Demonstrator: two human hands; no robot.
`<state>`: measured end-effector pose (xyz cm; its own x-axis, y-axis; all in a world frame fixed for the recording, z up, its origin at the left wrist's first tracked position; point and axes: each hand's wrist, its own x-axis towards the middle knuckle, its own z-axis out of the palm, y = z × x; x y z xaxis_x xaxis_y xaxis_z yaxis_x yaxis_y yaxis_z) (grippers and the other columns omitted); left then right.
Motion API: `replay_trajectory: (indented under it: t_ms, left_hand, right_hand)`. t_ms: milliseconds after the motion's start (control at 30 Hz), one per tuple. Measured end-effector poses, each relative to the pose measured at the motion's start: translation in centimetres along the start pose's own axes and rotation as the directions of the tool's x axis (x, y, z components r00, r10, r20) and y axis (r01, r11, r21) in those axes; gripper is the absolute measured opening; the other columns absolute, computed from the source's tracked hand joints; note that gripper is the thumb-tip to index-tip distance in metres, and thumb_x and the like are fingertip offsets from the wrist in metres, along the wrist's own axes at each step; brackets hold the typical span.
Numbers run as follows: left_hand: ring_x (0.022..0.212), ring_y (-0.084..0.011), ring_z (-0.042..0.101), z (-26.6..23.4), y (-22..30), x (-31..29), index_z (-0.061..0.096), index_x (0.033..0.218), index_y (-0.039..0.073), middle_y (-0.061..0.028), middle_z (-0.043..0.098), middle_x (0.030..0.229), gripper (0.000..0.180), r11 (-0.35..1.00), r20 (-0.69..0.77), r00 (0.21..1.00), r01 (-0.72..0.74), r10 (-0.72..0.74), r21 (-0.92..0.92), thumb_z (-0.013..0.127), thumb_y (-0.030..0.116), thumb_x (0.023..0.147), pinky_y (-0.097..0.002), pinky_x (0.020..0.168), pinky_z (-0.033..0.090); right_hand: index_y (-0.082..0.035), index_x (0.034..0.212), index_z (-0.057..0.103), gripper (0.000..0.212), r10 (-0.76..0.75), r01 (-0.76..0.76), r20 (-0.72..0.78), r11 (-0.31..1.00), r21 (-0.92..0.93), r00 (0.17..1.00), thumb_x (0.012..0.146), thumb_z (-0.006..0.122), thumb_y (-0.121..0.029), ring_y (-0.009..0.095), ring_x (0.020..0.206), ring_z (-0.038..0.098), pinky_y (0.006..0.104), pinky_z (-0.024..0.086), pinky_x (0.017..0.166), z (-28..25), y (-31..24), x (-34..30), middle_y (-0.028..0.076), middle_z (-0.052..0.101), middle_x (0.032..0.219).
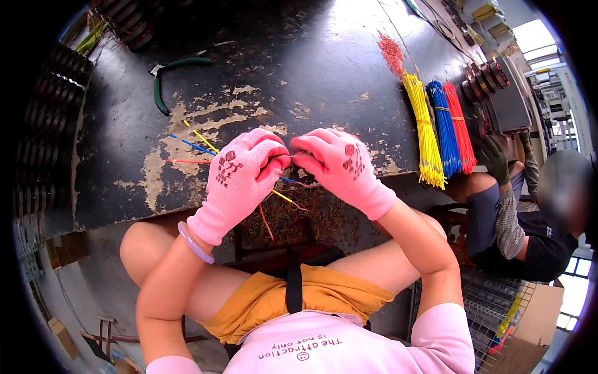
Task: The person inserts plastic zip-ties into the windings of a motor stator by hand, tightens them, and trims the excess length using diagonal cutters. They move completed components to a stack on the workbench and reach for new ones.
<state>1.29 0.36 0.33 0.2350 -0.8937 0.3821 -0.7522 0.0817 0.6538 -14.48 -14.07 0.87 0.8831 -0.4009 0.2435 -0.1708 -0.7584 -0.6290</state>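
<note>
Both my hands wear pink printed gloves and meet over the table's near edge. My left hand [242,174] is closed round a few thin wires: a yellow wire [198,134], a blue wire [187,144] and a red wire [187,161]. They stick out to the left of the glove, and their other ends hang out below it, the yellow and red ones with bare, frayed-looking tips. Close beside it, my right hand [341,163] is pinched, thumb against fingers. Whatever lies between its fingertips is too small or hidden to make out.
Green-handled pliers [161,87] lie at the far left of the worn black table [311,75]. To the right lie a yellow wire bundle [422,118], a blue one [441,121], a red one [459,121] and red scraps [391,55]. A co-worker [523,230] sits at the right.
</note>
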Motion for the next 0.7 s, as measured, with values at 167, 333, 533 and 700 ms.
replay_trajectory:
  t_ms: [167, 333, 533, 700]
  left_hand:
    - [0.092, -0.0292, 0.066, 0.2, 0.1, -0.1, 0.068, 0.090, 0.008, -0.0064, 0.067, 0.097, 0.007, 1.000, -0.025, 0.999, 0.027, -0.027, -0.003, 0.071, 0.008, 0.083, -0.0394, 0.078, 0.054]
    - [0.091, -0.0295, 0.067, 0.0, 0.1, -0.2, 0.069, 0.096, 0.004, -0.0079, 0.068, 0.101, 0.013, 0.999, 0.004, 1.000, 0.019, -0.019, 0.029, 0.069, 0.004, 0.083, -0.0380, 0.078, 0.054]
    - [0.091, -0.0293, 0.067, 0.1, 0.2, -0.1, 0.069, 0.095, 0.005, -0.0076, 0.068, 0.100, 0.012, 1.000, -0.007, 1.000, 0.011, -0.011, 0.018, 0.069, 0.003, 0.083, -0.0378, 0.078, 0.054]
    - [0.091, -0.0288, 0.067, 0.1, 0.1, -0.1, 0.069, 0.095, 0.005, -0.0072, 0.068, 0.099, 0.012, 1.000, -0.004, 1.000, -0.009, 0.009, 0.016, 0.069, 0.003, 0.083, -0.0374, 0.078, 0.054]
  right_hand:
    - [0.001, 0.103, 0.070, 0.029, 0.371, -0.634, 0.518, 0.527, 0.565, 0.770, 0.101, 0.061, -0.026, 0.014, 0.079, 0.067, 0.0286, 0.054, 0.072, -1.2, -1.1, -0.1, 0.005, 0.073, 0.090]
    - [-0.008, 0.116, 0.069, 0.033, 0.065, -0.062, 0.080, 0.997, -0.042, 0.995, 0.089, 0.074, -0.026, 0.029, 0.086, 0.068, 0.0379, 0.055, 0.077, -3.2, -1.9, -0.3, 0.011, 0.069, 0.103]
    - [-0.010, 0.110, 0.071, 0.022, -0.204, 0.210, 0.051, 0.963, -0.170, 0.978, 0.093, 0.067, -0.022, 0.029, 0.087, 0.070, 0.0396, 0.056, 0.075, -1.1, -0.1, 0.1, 0.007, 0.070, 0.101]
    - [0.002, 0.101, 0.069, 0.028, 0.392, -0.733, 0.631, 0.484, 0.477, 0.669, 0.103, 0.054, -0.022, 0.010, 0.078, 0.063, 0.0289, 0.053, 0.071, -1.6, -0.3, 1.3, 0.004, 0.070, 0.088]
